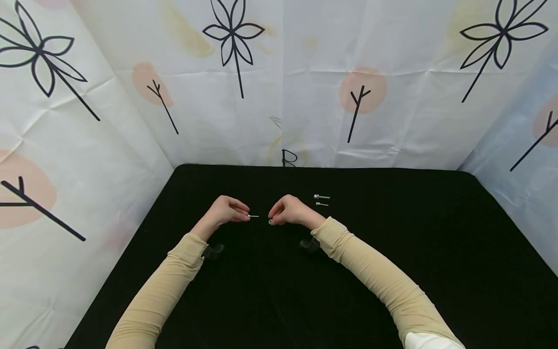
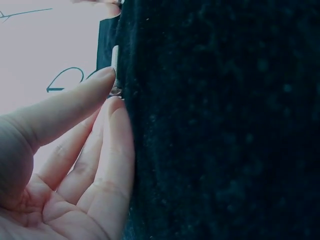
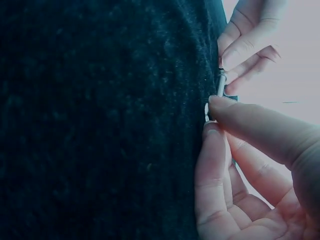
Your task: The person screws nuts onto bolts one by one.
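Note:
My left hand (image 1: 227,210) pinches a thin silver bolt (image 1: 254,216) between thumb and fingertips, its shaft pointing right. In the left wrist view the bolt's threaded shaft (image 2: 115,60) sticks out past the thumb, while its head is mostly hidden at the fingertips. Across a small gap, my right hand (image 1: 293,211) pinches a small silver nut (image 1: 271,222), whose hole shows in the head view. From the right wrist, the nut (image 3: 206,112) appears edge-on between thumb and index finger, with the bolt (image 3: 221,84) just beyond it.
Two more silver bolts, an upper one (image 1: 321,197) and a lower one (image 1: 321,204), lie side by side just beyond my right wrist. Black cloth covers the table (image 1: 261,300). A white patterned curtain (image 1: 305,111) encloses its back and sides.

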The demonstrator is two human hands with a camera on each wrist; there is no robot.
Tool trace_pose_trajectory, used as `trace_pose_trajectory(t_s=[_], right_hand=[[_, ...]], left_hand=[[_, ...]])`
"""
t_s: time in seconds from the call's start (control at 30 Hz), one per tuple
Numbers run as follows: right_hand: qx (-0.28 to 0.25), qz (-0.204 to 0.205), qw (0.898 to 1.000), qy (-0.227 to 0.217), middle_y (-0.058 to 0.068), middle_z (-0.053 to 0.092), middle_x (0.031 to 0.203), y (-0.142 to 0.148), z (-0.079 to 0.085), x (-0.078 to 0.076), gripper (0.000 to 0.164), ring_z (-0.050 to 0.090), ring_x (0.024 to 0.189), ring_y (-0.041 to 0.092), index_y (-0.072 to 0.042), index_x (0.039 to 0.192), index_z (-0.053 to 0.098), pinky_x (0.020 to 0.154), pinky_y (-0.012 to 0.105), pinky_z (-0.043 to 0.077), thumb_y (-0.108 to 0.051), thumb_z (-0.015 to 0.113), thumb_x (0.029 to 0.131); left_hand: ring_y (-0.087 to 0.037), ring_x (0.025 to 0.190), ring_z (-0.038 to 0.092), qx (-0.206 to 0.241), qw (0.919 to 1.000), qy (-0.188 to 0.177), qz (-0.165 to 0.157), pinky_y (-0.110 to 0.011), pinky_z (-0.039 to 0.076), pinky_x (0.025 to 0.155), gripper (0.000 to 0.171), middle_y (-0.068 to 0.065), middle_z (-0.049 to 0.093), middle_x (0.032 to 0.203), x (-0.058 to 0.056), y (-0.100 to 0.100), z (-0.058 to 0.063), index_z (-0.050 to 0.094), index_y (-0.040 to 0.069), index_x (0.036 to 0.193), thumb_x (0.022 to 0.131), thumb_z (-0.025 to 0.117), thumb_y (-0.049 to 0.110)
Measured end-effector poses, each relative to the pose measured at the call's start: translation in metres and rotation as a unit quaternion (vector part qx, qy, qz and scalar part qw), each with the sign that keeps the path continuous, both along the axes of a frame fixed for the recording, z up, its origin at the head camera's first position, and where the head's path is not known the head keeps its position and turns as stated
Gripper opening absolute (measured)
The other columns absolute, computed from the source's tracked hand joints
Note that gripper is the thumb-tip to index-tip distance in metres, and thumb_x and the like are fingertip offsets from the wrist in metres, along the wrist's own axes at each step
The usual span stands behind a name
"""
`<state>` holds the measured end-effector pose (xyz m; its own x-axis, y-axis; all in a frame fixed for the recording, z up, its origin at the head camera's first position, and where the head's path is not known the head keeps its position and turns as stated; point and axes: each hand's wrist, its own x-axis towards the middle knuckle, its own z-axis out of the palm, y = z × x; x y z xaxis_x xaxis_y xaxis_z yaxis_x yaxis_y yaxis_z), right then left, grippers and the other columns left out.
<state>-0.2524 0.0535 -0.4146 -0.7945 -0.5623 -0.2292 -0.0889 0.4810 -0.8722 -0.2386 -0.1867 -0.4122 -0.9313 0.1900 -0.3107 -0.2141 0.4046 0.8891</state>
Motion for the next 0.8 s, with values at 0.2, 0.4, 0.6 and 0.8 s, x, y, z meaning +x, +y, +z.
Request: trace_pose_trajectory(t_s=[0.2,0.4,0.6,0.8], right_hand=[[0.039,-0.010,0.998,0.042,0.001,0.069,0.073,-0.006,0.001,0.003,0.009,0.065,0.067,0.013,-0.002,0.087,0.074,0.062,0.026,0.056,-0.005,0.078,0.080],[0.049,-0.003,0.997,0.054,0.000,0.069,0.073,-0.005,0.000,0.002,0.006,0.065,0.066,0.013,-0.004,0.085,0.073,0.062,0.026,0.057,-0.008,0.076,0.082],[0.007,0.014,0.999,0.027,0.004,0.070,0.085,0.006,-0.001,0.000,0.008,0.067,0.076,0.017,-0.002,0.091,0.073,0.069,0.029,0.058,-0.010,0.070,0.088],[-0.055,0.004,0.998,-0.021,0.008,0.070,0.095,0.017,-0.005,0.000,0.016,0.067,0.084,0.021,0.000,0.098,0.072,0.075,0.032,0.058,-0.013,0.065,0.093]], left_hand=[[-0.020,0.081,0.069,-0.025,0.9996,0.005,0.011,-0.033,0.059,0.075,0.025,-0.010,0.071,0.087,-0.002,0.003,-0.002,0.069,-0.004,0.102,0.079,0.077,0.001],[-0.019,0.078,0.068,-0.049,0.9987,0.007,0.011,-0.033,0.059,0.073,0.018,-0.009,0.071,0.082,-0.002,0.007,-0.001,0.072,-0.001,0.094,0.077,0.077,0.001],[-0.019,0.077,0.067,-0.082,0.9963,0.025,-0.008,-0.032,0.059,0.071,0.015,-0.009,0.069,0.085,-0.002,0.010,-0.001,0.072,0.001,0.091,0.077,0.078,0.003],[-0.020,0.081,0.066,-0.098,0.9945,0.033,-0.017,-0.032,0.059,0.073,0.011,-0.009,0.068,0.091,0.001,0.010,0.000,0.073,0.002,0.090,0.081,0.077,0.007]])
